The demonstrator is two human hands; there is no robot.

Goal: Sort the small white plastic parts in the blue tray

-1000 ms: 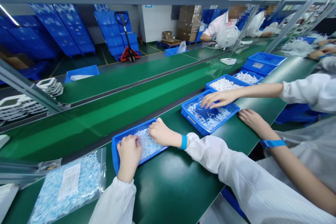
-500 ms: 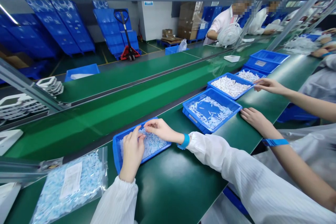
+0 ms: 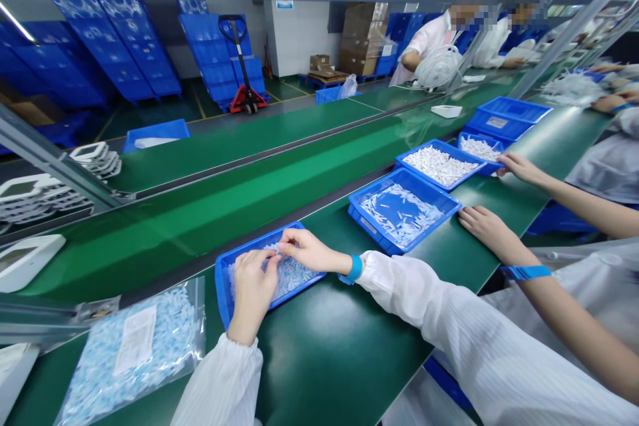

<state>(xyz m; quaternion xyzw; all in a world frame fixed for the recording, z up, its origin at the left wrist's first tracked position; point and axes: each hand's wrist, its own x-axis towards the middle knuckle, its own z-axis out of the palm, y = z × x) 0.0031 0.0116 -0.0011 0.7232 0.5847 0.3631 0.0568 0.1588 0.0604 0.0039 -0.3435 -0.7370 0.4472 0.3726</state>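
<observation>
My left hand (image 3: 253, 283) is over a small blue tray (image 3: 222, 293), with thumb and fingers pinched together. Reaching in from the right, my right hand (image 3: 308, 250) wears a blue wrist band and also has its fingertips closed. The two sets of fingertips meet above the tray; whatever small thing is between them is too small to make out. Loose small pale-blue and white pieces (image 3: 295, 274) fill the tray beneath. To the left of my left hand lies a clear bag of similar light-blue pieces (image 3: 170, 333) with a white label.
A larger blue tray (image 3: 370, 229) of small strips stands to the right, touched by a co-worker's hand (image 3: 486, 229). Beyond are trays of white pieces (image 3: 439, 165). A green conveyor belt (image 3: 200, 213) runs behind, carrying a white device (image 3: 37, 266). A metal post stands at left.
My fingertips have come together from slightly apart. The white device at left has moved right along the belt. The co-worker's farther hand, at the small tray of white pieces, has shifted slightly right.
</observation>
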